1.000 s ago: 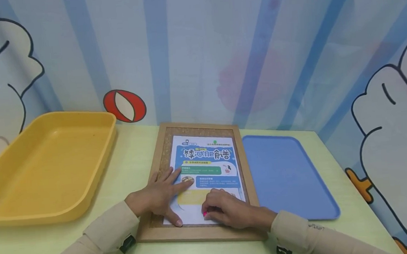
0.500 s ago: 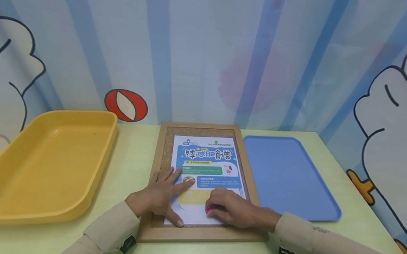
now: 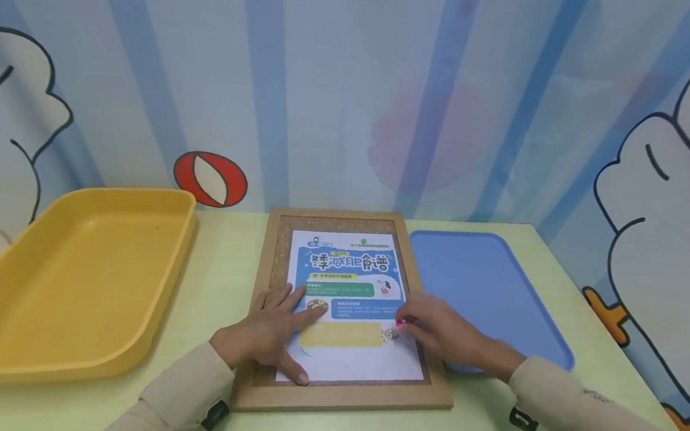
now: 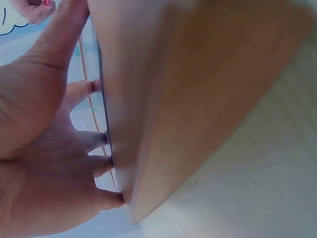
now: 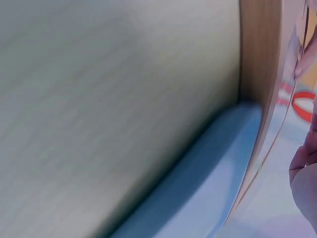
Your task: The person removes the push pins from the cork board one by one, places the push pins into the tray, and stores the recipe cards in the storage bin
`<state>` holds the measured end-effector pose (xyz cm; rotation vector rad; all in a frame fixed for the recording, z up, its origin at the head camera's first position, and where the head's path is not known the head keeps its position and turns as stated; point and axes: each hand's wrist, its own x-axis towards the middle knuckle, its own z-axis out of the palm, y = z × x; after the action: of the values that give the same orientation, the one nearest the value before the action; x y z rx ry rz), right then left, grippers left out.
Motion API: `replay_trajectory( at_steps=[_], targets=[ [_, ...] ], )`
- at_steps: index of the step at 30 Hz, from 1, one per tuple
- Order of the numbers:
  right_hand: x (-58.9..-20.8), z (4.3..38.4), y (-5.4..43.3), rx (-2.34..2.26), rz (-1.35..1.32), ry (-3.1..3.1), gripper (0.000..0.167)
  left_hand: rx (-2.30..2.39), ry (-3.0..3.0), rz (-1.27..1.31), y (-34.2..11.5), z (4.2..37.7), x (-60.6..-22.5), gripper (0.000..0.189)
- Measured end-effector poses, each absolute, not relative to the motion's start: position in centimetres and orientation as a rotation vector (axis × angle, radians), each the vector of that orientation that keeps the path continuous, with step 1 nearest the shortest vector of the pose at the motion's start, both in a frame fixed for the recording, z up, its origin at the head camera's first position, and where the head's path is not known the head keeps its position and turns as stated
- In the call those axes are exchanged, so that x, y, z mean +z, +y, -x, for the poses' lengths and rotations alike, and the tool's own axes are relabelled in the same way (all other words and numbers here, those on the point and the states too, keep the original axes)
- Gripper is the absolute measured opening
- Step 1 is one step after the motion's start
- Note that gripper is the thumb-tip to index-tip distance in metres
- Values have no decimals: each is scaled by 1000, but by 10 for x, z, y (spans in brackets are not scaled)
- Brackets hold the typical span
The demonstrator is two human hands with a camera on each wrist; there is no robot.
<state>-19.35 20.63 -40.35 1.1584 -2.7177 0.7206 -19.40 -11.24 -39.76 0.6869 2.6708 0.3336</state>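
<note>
Count on the surface [image 3: 217,278]: one cork board [image 3: 276,264] in a wooden frame, one printed flyer [image 3: 350,295] lying on it, one pink pin [image 3: 398,322], one yellow tray [image 3: 85,280], one blue tray [image 3: 482,292]. Two hands, both in beige sleeves.

Left hand [image 3: 269,334]: flat on the lower left part of the flyer, fingers straight and spread, thumb pointing toward the near frame edge. Grip slack; it presses the paper and encloses nothing.

Right hand [image 3: 437,329]: at the flyer's right edge, fingers curled, fingertips pinching the pink pin just beside a small round picture printed on the paper. Whether the pin's tip sits in the cork cannot be told.

Yellow tray stands left of the board, apart from it. Blue tray lies right of the board, its edge against the frame.

Views: only the head camera shows the whole layout and both trays. The left wrist view shows the left hand's [image 4: 54,148] fingertips on the paper from beneath the palm, beside the wooden frame. The right wrist view is blurred; it shows the blue tray's edge [image 5: 208,168] meeting the frame, the pin not visible.
</note>
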Motion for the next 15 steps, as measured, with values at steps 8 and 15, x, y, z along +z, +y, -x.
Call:
replay_trajectory(
  at_steps=[8, 15],
  targets=[
    [-406, 206, 246, 574, -1091, -2573, 15, 309, 2673, -667, -111, 195, -399, 118],
    [-411, 223, 288, 328, -1112, -2452, 20, 307, 2673, -690, -113, 195, -400, 117]
  ],
)
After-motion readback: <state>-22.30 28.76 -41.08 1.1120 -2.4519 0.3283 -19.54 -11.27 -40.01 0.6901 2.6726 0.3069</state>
